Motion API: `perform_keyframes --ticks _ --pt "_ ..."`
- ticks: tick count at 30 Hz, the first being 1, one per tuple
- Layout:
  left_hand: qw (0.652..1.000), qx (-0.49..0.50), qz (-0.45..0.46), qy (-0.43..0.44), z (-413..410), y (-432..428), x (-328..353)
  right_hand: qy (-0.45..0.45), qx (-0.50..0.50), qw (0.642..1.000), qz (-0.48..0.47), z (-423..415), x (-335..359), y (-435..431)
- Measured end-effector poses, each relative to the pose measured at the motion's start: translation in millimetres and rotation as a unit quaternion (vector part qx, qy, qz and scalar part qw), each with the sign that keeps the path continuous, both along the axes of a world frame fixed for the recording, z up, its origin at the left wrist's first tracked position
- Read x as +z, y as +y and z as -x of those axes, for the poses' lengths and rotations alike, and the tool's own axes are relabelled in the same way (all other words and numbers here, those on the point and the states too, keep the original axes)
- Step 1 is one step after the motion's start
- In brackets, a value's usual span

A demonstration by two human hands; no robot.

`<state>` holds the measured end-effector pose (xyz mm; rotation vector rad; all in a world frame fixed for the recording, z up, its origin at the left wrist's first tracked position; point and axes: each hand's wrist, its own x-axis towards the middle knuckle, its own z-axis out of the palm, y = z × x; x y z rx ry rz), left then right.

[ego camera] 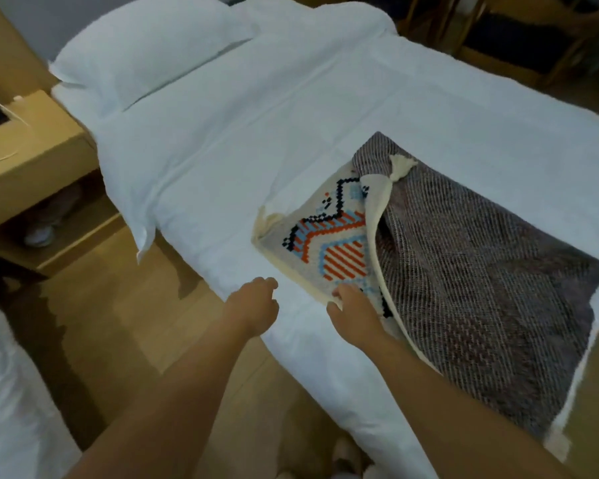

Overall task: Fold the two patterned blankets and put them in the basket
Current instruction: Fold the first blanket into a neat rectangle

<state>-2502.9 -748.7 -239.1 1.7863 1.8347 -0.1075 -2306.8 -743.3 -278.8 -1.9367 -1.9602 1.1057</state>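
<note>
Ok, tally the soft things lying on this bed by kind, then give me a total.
Pillows: 1, the white pillow at the head of the bed.
Duvets: 1, the white duvet covering the bed.
Patterned blankets: 1 that can be told apart, the patterned blanket with its grey reverse folded over; the right hand grips its near edge.
Total: 3
</note>
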Motion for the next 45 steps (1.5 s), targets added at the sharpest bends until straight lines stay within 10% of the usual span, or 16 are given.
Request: perform_keyframes --ticks 16,23,30,45 --pt "0.994 -0.084 0.071 -0.020 11.8 180.2 -47.8 -0.012 -0.103 0.995 -0.010 24.3 -36.3 172.7" --pt "0.975 -0.182 0.076 -0.104 -31.6 287.4 -76.5 -0.127 -0.279 0.947 -0.101 -21.0 -54.9 269.5" --pt "0.968 -0.154 0.100 -0.173 -82.4 354.8 -118.3 -0.036 -0.462 0.886 -0.020 -38.4 -91.5 317.8" --pt "0.988 -0.035 0.080 -0.129 -8.9 304.9 -156.9 0.032 -0.250 0.966 -0.065 77.1 -71.7 222.0"
